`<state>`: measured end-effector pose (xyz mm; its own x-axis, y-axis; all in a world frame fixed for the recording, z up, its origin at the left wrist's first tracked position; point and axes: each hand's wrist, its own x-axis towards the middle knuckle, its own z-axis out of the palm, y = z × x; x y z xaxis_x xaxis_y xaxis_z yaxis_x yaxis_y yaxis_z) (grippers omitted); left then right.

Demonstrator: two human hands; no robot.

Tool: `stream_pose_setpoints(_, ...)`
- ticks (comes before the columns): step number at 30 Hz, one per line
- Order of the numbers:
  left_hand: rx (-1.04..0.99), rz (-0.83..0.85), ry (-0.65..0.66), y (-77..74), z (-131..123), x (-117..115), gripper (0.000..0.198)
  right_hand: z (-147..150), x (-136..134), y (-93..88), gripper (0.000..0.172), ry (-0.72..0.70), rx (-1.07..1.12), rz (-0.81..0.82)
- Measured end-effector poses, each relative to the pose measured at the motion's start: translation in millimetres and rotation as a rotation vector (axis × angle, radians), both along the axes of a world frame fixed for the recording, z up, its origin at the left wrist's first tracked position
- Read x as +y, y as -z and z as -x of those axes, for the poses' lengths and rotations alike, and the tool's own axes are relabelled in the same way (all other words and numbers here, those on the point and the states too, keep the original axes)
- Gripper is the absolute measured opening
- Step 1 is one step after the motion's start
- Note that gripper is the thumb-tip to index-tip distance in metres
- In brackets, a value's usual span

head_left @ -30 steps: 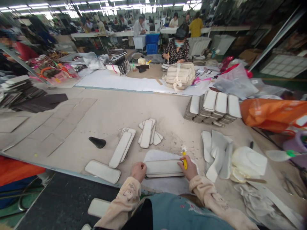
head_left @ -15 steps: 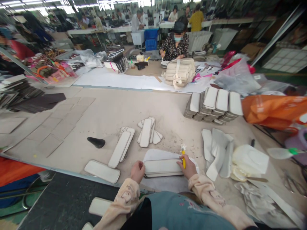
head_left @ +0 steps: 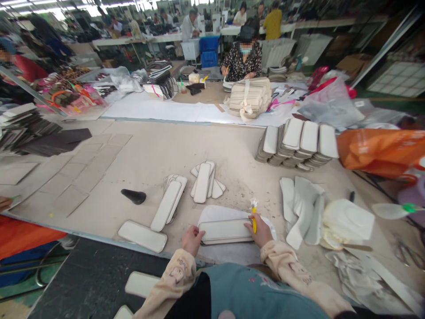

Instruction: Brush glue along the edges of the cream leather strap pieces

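A long white panel [head_left: 226,230] with rounded ends and a dark edge lies before me on one or more similar pieces. My left hand [head_left: 193,240] pinches its left end between thumb and fingers. At the other end, fingertips of my right hand [head_left: 261,231] touch the panel while the same hand grips a yellow-handled brush [head_left: 254,223], its whitish tip pointing up and away. A pale sheet [head_left: 214,213] spreads underneath. Fanned stacks of like panels, a left stack [head_left: 168,206] and a middle stack [head_left: 202,182], stand just beyond; a single panel [head_left: 142,236] lies left.
A black tapered object [head_left: 133,196] lies left on the table. Tall panel piles [head_left: 295,144] stand back right, nearer than a co-worker [head_left: 244,55]. Curled white pieces [head_left: 302,212], a whitish container [head_left: 348,221] and scissors [head_left: 403,252] occupy the right side.
My left hand has shifted slightly right, its thumb now over the panel's left end. The right hand and brush stay nearly still; the view has moved a little.
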<state>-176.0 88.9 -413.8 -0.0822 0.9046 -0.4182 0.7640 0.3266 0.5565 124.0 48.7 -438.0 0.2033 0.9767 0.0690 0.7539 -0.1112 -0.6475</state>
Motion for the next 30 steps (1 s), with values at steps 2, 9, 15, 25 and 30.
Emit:
stream_pose_setpoints(2, 0.001, 0.001, -0.009, 0.4, 0, 0, 0.017, 0, 0, 1.2, 0.022, -0.003, -0.010, -0.012)
stream_pose_setpoints(9, -0.025, 0.004, -0.022, -0.3, 0, 0, 0.019, -4, -2, 5.7, 0.021, -0.015, -0.037, -0.094)
stream_pose_setpoints(15, -0.094, 0.006, -0.050, 6.7, 3, 0, 0.023, -12, -7, 9.1, 0.029, 0.004, -0.069, -0.127)
stream_pose_setpoints(25, -0.111, -0.008, -0.021, 17.7, 8, 0, 0.026, -12, -8, 6.6, 0.022, -0.010, -0.066, -0.112)
stream_pose_setpoints(30, -0.130, -0.007, -0.023, 20.0, 8, 0, 0.027, -13, -7, 4.6, 0.021, -0.014, -0.066, -0.109)
